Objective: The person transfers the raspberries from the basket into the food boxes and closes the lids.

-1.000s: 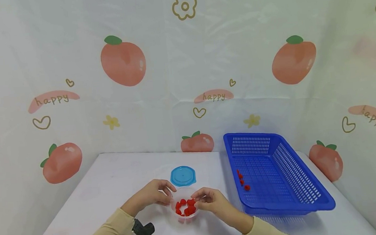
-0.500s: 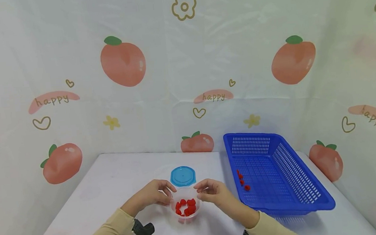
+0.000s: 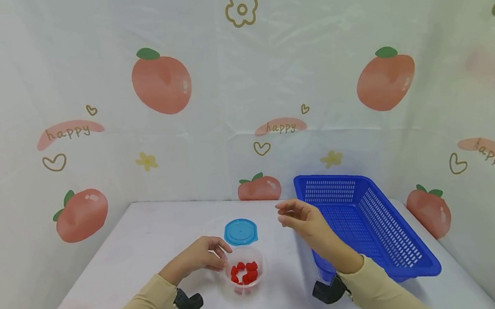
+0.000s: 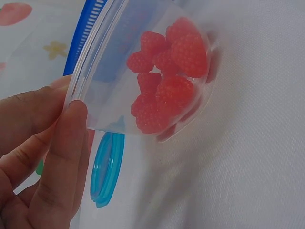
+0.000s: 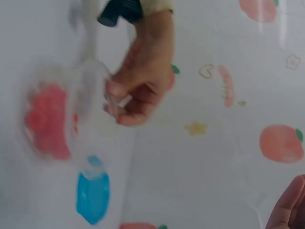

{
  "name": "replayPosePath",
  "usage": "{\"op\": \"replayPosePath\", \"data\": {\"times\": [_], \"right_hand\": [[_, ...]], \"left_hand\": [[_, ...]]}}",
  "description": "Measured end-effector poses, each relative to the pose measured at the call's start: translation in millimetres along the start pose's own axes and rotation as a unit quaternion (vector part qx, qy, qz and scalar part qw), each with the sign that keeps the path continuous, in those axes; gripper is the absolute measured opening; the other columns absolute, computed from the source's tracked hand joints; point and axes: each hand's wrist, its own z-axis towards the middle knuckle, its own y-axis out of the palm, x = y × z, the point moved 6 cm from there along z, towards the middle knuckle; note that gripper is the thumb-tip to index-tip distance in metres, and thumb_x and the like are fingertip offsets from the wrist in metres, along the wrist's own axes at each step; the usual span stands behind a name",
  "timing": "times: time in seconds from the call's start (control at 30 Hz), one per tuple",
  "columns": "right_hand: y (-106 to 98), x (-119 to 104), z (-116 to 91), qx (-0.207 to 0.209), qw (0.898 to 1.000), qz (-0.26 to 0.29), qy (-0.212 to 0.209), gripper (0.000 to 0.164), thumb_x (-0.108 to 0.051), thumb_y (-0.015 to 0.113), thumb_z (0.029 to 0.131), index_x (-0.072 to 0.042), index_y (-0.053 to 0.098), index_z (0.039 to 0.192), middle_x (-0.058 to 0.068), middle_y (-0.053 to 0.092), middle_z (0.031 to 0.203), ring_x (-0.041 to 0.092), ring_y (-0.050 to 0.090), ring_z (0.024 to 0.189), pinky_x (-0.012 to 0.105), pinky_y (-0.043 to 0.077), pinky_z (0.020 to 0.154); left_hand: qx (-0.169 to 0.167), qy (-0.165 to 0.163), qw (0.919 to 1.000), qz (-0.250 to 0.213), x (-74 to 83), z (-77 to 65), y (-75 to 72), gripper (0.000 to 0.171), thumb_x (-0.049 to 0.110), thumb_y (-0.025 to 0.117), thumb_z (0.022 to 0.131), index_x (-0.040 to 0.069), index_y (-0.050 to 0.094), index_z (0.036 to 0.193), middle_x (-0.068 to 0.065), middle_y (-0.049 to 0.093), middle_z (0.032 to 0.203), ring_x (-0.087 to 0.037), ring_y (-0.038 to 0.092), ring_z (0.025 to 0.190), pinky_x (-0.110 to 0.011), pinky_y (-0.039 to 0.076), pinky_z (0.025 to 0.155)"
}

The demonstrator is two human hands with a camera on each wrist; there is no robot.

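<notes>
A clear plastic tub [image 3: 244, 254] stands on the white table with several red raspberries [image 4: 188, 55] at its bottom. My left hand [image 3: 201, 255] pinches the tub's rim between thumb and fingers on the left side, seen close up in the left wrist view. Away from the tub, my right hand [image 3: 304, 220] is raised at the near-left side of the blue basket [image 3: 377, 197]. Its fingers are loosely bent and nothing shows between them. Behind the tub lies a turquoise lid [image 3: 241, 231], flat on the table.
The perforated blue basket occupies the table's right side, and my right forearm covers part of its left edge. White table surface [image 3: 157, 231] extends to the left of the tub. A printed curtain [image 3: 223, 78] hangs behind and beside the table.
My right hand has left the tub's right side and swung up and right to the basket's left edge, hiding the berries there. My left hand and the tub have stayed in place.
</notes>
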Motion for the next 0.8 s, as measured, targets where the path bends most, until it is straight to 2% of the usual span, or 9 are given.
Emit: {"op": "replayPosePath", "data": {"times": [0.17, 0.37, 0.57, 0.8], "right_hand": [[-26, -21, 10, 0.019, 0.998, 0.045, -0.042, 0.024, -0.001, 0.059, 0.093, -0.020, 0.065, 0.105, -0.007, 0.062, 0.100, 0.008, 0.058, 0.092, 0.018, 0.052, 0.084], [-65, -32, 22, 0.065, 0.995, 0.028, -0.068, 0.023, -0.004, 0.057, 0.096, -0.024, 0.066, 0.105, -0.008, 0.060, 0.102, 0.006, 0.058, 0.092, 0.018, 0.052, 0.084], [-97, -24, 33, 0.100, 0.993, 0.011, -0.057, 0.021, -0.008, 0.056, 0.097, -0.025, 0.066, 0.104, -0.009, 0.058, 0.099, 0.009, 0.056, 0.094, 0.016, 0.052, 0.084], [-123, 0, 47, 0.114, 0.992, -0.052, -0.025, 0.018, -0.011, 0.057, 0.097, -0.026, 0.063, 0.106, -0.012, 0.057, 0.098, 0.007, 0.056, 0.095, 0.015, 0.052, 0.083]], "left_hand": [[0.006, -0.003, 1.0000, 0.006, -0.3, -0.2, 0.1, 0.027, 0.002, 0.074, 0.080, 0.003, 0.066, 0.105, -0.006, 0.061, 0.085, -0.016, 0.064, 0.073, -0.034, 0.060, 0.072], [0.007, -0.003, 0.9999, 0.011, -1.4, 1.0, -0.3, 0.027, 0.003, 0.074, 0.080, 0.004, 0.066, 0.106, -0.006, 0.061, 0.085, -0.016, 0.064, 0.073, -0.034, 0.060, 0.072], [-0.001, 0.002, 1.0000, 0.006, -2.3, 2.5, -1.1, 0.027, 0.003, 0.074, 0.080, 0.004, 0.066, 0.106, -0.006, 0.060, 0.085, -0.017, 0.064, 0.073, -0.034, 0.060, 0.072], [-0.001, 0.002, 1.0000, 0.004, -1.6, 1.6, -0.8, 0.026, 0.003, 0.074, 0.080, 0.003, 0.066, 0.105, -0.006, 0.060, 0.084, -0.016, 0.064, 0.073, -0.034, 0.060, 0.072]]}}
